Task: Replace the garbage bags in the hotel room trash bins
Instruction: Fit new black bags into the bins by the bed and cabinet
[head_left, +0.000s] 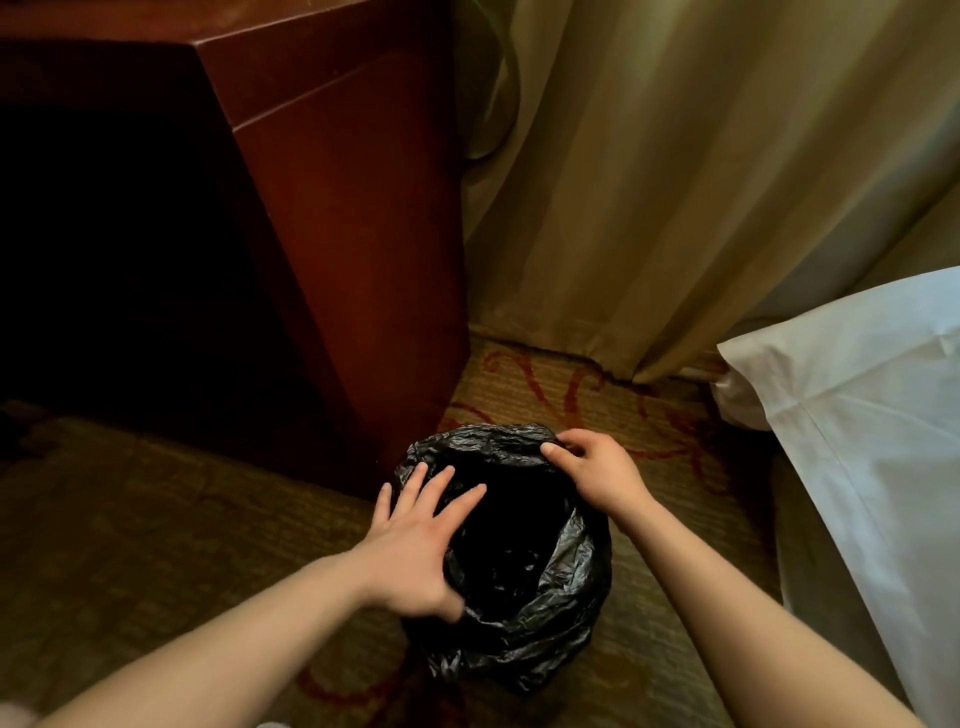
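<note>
A round trash bin stands on the carpet, wrapped all over by a crinkled black garbage bag (540, 613) whose mouth is folded over the rim; the bin itself is hidden beneath the plastic. My left hand (421, 545) lies on the bag's left rim with straight, spread fingers, the thumb down at the near edge. My right hand (589, 467) is at the far right rim, its curled fingertips pinching the bag's edge. The bag's inside is dark and I cannot tell what it holds.
A dark red wooden cabinet (332, 218) stands close to the bin's left and far side. Beige curtains (675, 182) hang behind. A white pillow (852, 405) on a bed juts in at the right. Patterned carpet (156, 509) covers the floor.
</note>
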